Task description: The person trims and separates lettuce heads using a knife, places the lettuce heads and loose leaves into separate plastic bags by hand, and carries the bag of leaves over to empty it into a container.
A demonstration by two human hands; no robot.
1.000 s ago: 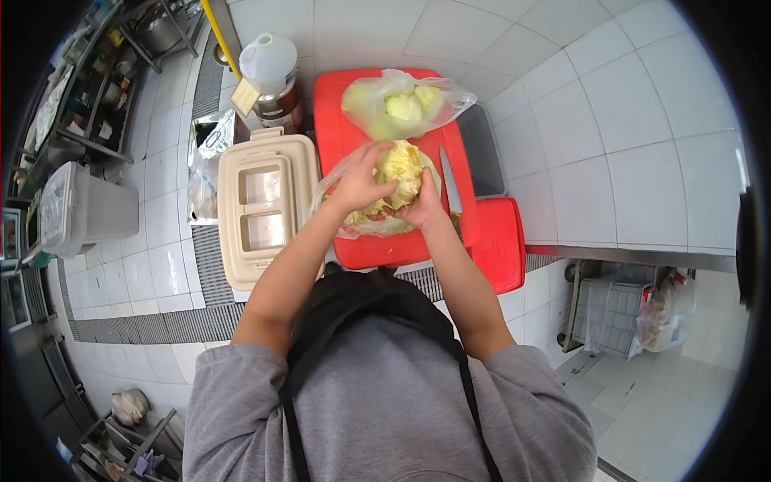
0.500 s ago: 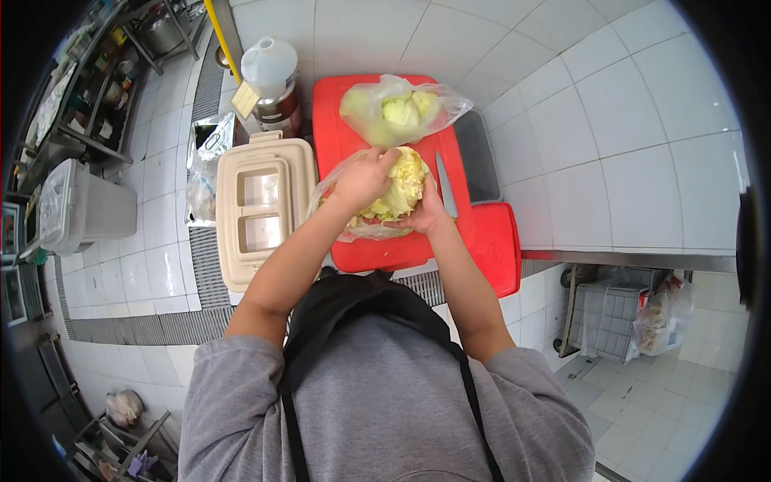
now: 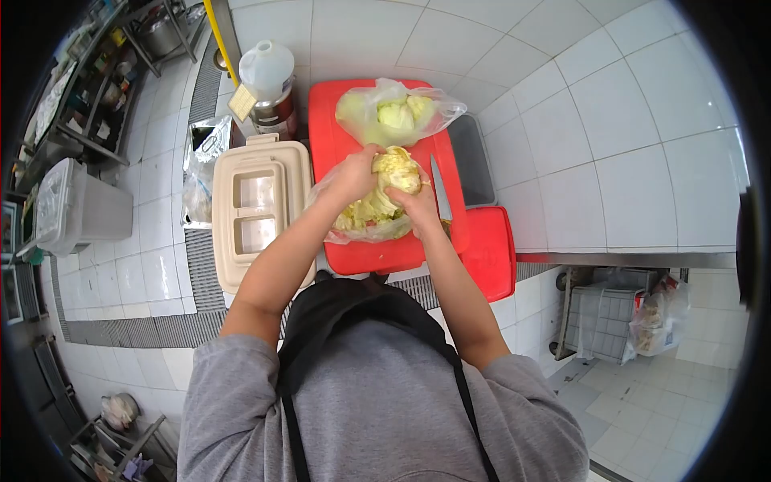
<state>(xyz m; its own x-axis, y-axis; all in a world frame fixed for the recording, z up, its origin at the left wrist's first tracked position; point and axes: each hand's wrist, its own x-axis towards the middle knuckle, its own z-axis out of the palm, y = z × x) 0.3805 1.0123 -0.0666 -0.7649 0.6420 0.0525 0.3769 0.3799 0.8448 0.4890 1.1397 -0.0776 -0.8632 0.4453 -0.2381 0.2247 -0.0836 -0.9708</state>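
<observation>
A pale yellow cabbage head (image 3: pixel 397 170) is held between my two hands above a red lid (image 3: pixel 328 145). My left hand (image 3: pixel 358 174) grips its left side, with the fingers bent at its upper edge. From the right and below, my right hand (image 3: pixel 415 202) presses against it, thumb on the surface. Loose leaves (image 3: pixel 363 212) lie in an open plastic bag (image 3: pixel 376 234) just under my hands. A knife (image 3: pixel 440 188) rests on the red surface to the right. Farther back sits another clear bag (image 3: pixel 446 114) with pale green cabbage inside.
On the left stands a beige lidded container (image 3: pixel 225 209), with a clear plastic jug (image 3: pixel 267 71) behind it. A grey bin (image 3: pixel 474 161) and a second red lid (image 3: pixel 491 257) are at the right, beside the tiled wall (image 3: pixel 574 185).
The cabbage has turned in my hands, and my right thumb has come over its front. More loose leaves show in the bag below. The view has shifted slightly.
</observation>
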